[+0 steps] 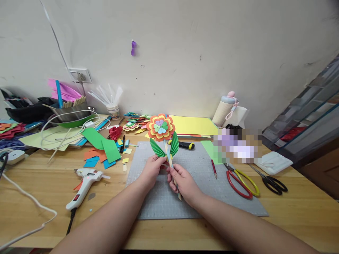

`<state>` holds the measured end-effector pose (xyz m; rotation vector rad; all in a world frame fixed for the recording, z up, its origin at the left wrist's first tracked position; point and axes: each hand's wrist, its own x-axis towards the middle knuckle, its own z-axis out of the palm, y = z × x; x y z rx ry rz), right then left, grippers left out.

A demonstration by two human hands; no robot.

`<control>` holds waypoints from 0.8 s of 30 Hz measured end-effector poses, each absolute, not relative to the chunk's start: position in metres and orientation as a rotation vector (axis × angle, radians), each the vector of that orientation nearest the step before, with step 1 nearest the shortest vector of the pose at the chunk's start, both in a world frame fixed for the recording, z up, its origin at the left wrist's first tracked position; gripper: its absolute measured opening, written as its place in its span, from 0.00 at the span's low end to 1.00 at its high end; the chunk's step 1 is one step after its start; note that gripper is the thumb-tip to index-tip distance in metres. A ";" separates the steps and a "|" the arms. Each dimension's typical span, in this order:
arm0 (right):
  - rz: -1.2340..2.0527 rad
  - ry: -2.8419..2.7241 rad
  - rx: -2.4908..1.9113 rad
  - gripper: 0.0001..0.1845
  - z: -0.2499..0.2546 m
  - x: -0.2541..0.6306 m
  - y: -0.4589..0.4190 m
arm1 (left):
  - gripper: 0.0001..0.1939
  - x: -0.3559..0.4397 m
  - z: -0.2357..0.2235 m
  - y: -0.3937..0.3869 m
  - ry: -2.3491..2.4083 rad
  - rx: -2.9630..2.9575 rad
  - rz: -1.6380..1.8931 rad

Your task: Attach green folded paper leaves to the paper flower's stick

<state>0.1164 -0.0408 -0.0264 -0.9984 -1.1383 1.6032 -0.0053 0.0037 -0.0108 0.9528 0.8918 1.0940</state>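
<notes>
I hold a paper flower (160,127) upright over the grey cutting mat (219,197). Its head is layered orange, yellow and red, with pastel heart petals in the middle. Two pleated green leaves (158,148) fan out below the head on a striped rolled-paper stem (169,158). My left hand (152,168) pinches the base of the left leaf where it meets the stem. My right hand (184,182) is closed around the lower stem, whose end sticks out below the palm.
A white glue gun (84,183) lies left of the mat with its cord trailing. Scraps of coloured paper (102,148), a red pencil (214,168), red-and-yellow scissors (242,181), black scissors (272,181), a yellow-black utility knife (185,145) and a pink-capped bottle (225,108) lie around.
</notes>
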 end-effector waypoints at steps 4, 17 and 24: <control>1.602 -1.146 -1.004 0.16 -0.026 0.117 -0.041 | 0.11 -0.005 -0.010 0.003 0.881 0.949 1.084; 1.603 -1.148 -1.007 0.16 -0.023 0.116 -0.042 | 0.11 -0.004 -0.010 0.002 0.882 0.950 1.090; 1.601 -1.159 -1.000 0.16 -0.025 0.118 -0.041 | 0.12 -0.005 -0.009 0.002 0.919 0.977 1.090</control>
